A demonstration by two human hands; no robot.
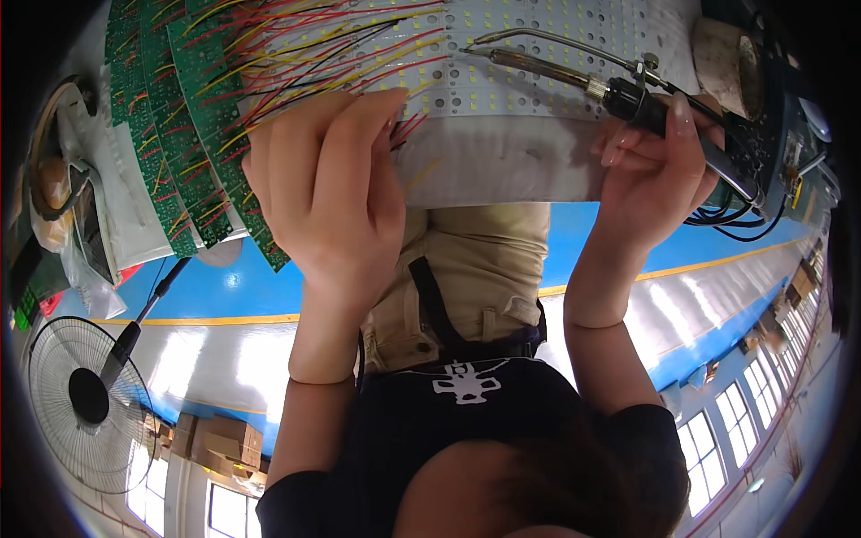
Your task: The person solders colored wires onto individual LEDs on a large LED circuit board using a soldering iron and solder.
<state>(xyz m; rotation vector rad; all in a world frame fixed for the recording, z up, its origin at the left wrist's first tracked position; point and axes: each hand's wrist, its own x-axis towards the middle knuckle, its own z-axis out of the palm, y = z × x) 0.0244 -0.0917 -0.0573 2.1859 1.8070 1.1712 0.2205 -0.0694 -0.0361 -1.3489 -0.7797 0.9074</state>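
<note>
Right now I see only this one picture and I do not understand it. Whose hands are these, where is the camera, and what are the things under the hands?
There is no machine here: a person works with two bare hands. The single picture comes from a wide camera worn on the person's head, so straight edges look bent.

The left hand lies with its fingers on a bundle of red and yellow wires. Whether it pinches one is hidden. The right hand grips a soldering iron, with its metal tip pointing toward the wires.

Under both hands lie white strip boards dotted with small parts. To the left, green circuit boards are fanned out, overlapping each other.

Further away stand a fan and some cardboard boxes.
</note>
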